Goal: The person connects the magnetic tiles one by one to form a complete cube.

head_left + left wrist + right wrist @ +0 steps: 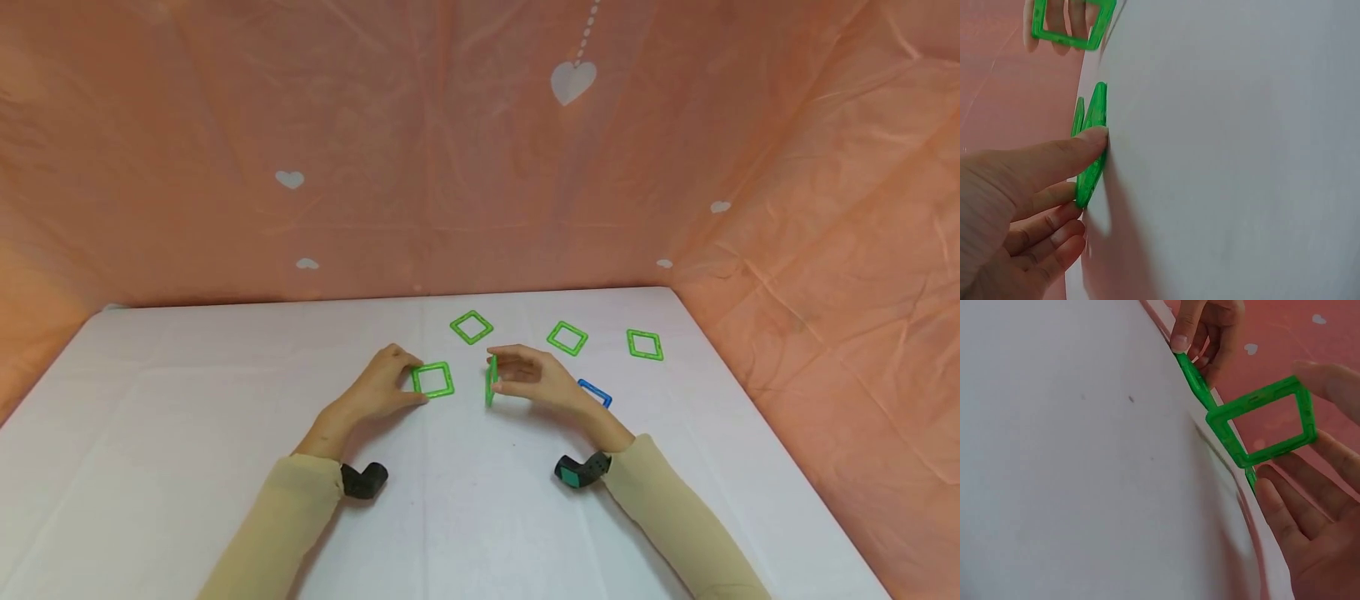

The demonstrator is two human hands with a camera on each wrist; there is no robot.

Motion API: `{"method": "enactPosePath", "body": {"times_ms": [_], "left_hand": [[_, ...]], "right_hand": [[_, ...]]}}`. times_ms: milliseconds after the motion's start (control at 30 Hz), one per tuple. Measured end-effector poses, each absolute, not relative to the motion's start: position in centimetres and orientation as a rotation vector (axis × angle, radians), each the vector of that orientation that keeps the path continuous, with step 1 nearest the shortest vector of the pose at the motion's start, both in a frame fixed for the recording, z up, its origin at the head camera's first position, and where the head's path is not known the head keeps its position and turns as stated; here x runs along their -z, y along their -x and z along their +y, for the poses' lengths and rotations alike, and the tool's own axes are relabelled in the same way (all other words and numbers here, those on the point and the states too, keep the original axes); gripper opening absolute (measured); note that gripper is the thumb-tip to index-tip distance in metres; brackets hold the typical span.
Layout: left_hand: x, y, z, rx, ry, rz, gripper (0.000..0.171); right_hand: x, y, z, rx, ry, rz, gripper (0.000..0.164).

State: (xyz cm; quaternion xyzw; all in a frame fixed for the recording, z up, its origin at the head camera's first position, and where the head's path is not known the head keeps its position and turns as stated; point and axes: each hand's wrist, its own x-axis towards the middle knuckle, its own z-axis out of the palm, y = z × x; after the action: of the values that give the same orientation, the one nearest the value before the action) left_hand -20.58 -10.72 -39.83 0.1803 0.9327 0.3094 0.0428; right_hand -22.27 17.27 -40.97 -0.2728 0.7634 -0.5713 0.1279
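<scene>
My left hand (380, 386) pinches a green square frame (451, 379) by its left side, thumb on the near corner and a finger at the far one. In the left wrist view this frame (1093, 172) shows almost edge-on, low against the white table. To its right, my right hand (536, 379) holds a second green square frame (490, 383) upright, edge-on to the head view. The right wrist view shows that frame (1254, 399) face-on, between the thumb and fingers. A gap separates the two frames in the head view.
Behind the hands lie three more green square frames, one at the back middle (461, 334), one further right (561, 347) and one at far right (647, 357). A blue frame (595, 389) is partly hidden by the right forearm. An orange curtain (480, 167) hangs behind the white table (187, 417).
</scene>
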Motion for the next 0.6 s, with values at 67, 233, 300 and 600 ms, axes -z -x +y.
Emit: {"method": "enactPosePath", "body": {"times_ms": [67, 233, 300, 600], "left_hand": [[39.8, 20.5, -10.5, -0.955, -0.541, 2.840, 0.051], [39.8, 20.5, -10.3, -0.949, -0.535, 2.834, 0.051], [39.9, 20.5, -10.3, -0.943, -0.538, 2.837, 0.051], [39.9, 20.6, -9.8, -0.950, -0.588, 2.831, 0.051]], "right_hand": [[41.0, 22.4, 17.3, 1.671, 0.767, 2.211, 0.055], [41.1, 22.5, 17.2, 1.688, 0.742, 2.188, 0.055], [41.2, 22.6, 17.2, 1.697, 0.756, 2.181, 0.054], [41.7, 23.3, 17.1, 1.722, 0.827, 2.120, 0.055]]}}
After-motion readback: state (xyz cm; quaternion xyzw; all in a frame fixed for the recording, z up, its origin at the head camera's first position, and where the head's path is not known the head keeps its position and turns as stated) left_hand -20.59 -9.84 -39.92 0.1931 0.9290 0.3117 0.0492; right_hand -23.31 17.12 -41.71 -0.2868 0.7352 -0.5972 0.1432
